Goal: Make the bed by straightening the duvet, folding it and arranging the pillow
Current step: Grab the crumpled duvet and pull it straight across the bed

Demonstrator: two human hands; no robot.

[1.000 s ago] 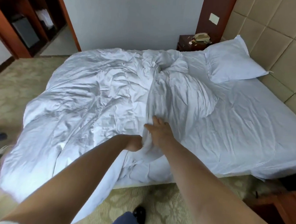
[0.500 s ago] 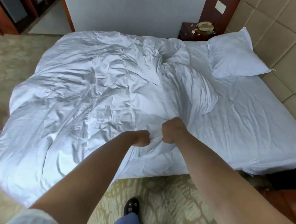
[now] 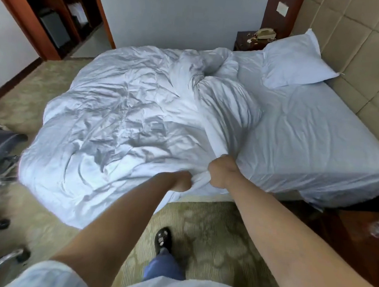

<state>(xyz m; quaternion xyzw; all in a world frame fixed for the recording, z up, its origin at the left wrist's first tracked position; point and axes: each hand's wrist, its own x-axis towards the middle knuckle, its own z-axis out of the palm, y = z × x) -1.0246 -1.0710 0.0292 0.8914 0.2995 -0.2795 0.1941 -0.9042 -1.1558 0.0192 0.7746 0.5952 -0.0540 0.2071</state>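
White duvet (image 3: 123, 126) near edge | left grip (image 3: 182, 183), right grip (image 3: 221, 173) clench it

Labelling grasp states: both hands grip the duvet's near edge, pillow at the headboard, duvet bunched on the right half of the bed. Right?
Not quite. The head view shows the duvet bunched on the left half; the right half is bare sheet. Left hand and right hand do grip its near edge, and the pillow lies at the headboard.
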